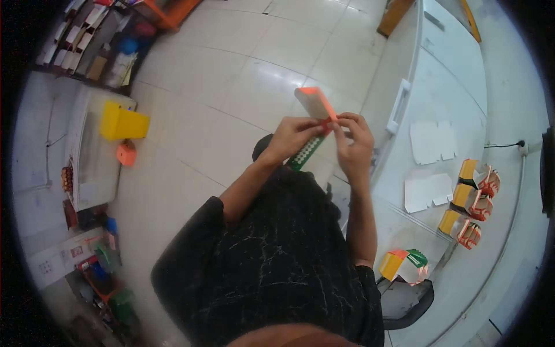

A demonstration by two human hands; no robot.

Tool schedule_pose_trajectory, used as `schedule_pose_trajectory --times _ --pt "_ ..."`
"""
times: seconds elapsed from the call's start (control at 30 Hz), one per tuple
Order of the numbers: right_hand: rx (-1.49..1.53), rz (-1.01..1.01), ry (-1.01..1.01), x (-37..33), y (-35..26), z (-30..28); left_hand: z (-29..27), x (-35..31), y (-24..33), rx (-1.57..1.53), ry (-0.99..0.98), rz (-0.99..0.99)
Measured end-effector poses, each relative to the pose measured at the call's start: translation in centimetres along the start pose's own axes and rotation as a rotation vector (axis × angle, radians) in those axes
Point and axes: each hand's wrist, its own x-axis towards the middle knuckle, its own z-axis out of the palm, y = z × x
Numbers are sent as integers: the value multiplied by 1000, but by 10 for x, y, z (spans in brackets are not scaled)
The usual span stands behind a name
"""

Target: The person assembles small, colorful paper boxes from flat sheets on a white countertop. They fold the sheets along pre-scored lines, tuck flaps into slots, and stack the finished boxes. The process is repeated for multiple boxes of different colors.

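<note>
A folding paper carton (315, 104) with orange-red edges and a green printed side is held up in front of my body. Its upper part stands folded out at an angle, and the green part with pale dots slants down toward my lap. My left hand (293, 137) pinches it along the near side, fingers bent against the red fold. From the other side my right hand (355, 142) grips the same fold between thumb and fingers. The two hands almost meet there, and some of the fingertips are hidden behind the carton.
Two flat white carton blanks (428, 192) lie on the white surface (399, 202) at right. Beyond them stand several folded yellow and red cartons (462, 196); another folded carton (393, 265) sits nearer, by a black chair (413, 312). At left are a yellow bin (123, 122) and shelves (87, 40).
</note>
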Motion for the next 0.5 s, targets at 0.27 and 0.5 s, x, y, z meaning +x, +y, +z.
schedule_pose_trajectory --times 0.27,0.5 --pt "-272 -95 88 18 16 19 -14 35 13 -19 -67 -35" --pt "-261 -123 109 51 11 69 -59 56 30 -73 -31 -52"
